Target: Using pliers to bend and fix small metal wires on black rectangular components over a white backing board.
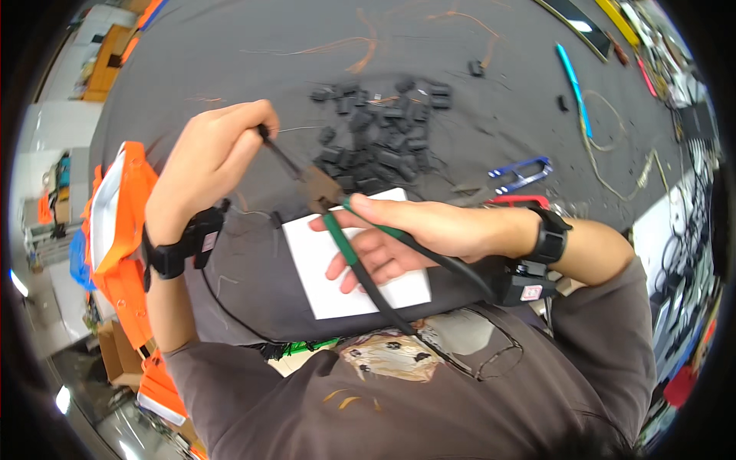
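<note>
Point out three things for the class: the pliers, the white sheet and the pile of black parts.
Pliers [323,190]: head view, on the metal head.
White sheet [312,265]: head view, on its bare left part.
Pile of black parts [391,159]: head view, on a block near its middle.

Workshop: pliers [323,188], tangled cables [699,205], heaped small black parts [389,160].

Pliers [321,188] in right fingers [372,260]; paper [310,268] beneath

- Room light here: bright, even over the grey cloth [268,73]; shadows soft.
- White sheet [316,277]: palest area, little texture.
- Glossy dark panel [580,27]: white glare.
- Fisheye rim: black surround, straight edges bowed.
- Far left background [57,184]: soft, perhaps out of focus.
</note>
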Tool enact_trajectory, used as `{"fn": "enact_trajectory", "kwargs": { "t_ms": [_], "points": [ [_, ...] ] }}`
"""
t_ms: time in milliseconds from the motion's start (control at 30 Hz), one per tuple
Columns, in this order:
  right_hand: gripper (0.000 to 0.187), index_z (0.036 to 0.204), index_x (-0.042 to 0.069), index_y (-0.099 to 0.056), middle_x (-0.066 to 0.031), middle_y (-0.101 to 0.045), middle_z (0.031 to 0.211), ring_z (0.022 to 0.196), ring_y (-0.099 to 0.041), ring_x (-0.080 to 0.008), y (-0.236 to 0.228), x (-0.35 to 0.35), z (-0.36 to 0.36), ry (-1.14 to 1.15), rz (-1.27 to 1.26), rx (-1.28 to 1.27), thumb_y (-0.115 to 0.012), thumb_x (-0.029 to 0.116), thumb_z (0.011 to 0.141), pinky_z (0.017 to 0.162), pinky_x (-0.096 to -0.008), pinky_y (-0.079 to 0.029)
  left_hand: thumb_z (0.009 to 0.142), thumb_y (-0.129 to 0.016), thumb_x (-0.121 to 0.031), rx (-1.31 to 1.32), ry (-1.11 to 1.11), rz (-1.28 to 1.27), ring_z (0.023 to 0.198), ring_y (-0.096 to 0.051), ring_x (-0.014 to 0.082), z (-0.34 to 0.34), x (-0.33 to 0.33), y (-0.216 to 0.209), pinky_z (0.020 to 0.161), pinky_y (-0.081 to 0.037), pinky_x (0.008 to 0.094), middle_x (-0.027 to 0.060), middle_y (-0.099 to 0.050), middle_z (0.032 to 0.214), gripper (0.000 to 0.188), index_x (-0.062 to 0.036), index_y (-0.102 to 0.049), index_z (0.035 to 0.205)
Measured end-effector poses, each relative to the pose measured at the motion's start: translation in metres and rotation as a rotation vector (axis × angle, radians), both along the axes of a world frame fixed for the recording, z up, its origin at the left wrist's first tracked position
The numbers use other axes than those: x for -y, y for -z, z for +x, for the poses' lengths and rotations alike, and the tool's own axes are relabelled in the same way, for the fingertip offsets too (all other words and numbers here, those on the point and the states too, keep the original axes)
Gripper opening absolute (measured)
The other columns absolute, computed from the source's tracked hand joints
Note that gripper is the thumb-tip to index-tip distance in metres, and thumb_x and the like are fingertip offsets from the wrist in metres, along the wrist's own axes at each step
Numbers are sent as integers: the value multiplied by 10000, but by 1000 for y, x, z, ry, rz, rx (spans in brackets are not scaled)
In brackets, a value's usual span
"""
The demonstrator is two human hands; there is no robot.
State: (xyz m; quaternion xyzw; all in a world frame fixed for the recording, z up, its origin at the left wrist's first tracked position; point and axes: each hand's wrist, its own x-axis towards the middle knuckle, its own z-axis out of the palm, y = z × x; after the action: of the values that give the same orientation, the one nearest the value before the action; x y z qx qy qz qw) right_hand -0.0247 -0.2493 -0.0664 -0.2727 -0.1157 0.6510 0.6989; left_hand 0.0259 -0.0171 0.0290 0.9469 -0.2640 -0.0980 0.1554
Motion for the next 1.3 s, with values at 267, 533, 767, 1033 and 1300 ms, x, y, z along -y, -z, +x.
{"fn": "enact_trajectory", "kwargs": {
  "t_ms": [267,533,767,1033,1300],
  "points": [
    [660,1348,42,-340,-173,-553,1118,995,-579,-250,-3,4,-4,83,150,26,-280,566,951,839,-370,-480,848,-353,-148,-272,-217,-642,569,-307,37,-3,-7,29,503,-255,206,-15,-390,693,209,-25,-518,812],
    [562,1284,114,-382,-255,-458,1252,1095,-525,-391,-21,9,0,-2,399,-455,-268,553,952,873,-478,-466,879,-390,-244,-91,-184,-1029,589,-285,33,10,0,53,493,-218,182,-10,-397,759,259,-35,-510,971],
    [618,1379,141,-324,-254,-464,1260,1107,-527,-397,-38,18,-2,-24,416,-445,-288,575,941,890,-480,-459,848,-410,-258,34,42,-1188,622,-408,122,20,15,54,514,-301,230,44,-465,748,358,-27,-450,1118],
    [605,1421,135,-268,-227,-426,1337,1188,-474,-350,-17,12,10,148,209,-357,-313,472,921,955,-466,-398,971,-336,-425,-287,-416,-738,510,-298,36,19,13,57,441,-223,196,-50,-358,639,411,-56,-502,1038],
    [527,1369,150,-320,-194,-371,1378,1214,-440,-307,-16,8,-14,103,142,-416,-340,483,961,965,-435,-406,985,-414,-293,-499,-318,-528,559,-282,27,8,10,42,487,-245,206,-64,-318,637,353,-66,-431,715]
  ]
}}
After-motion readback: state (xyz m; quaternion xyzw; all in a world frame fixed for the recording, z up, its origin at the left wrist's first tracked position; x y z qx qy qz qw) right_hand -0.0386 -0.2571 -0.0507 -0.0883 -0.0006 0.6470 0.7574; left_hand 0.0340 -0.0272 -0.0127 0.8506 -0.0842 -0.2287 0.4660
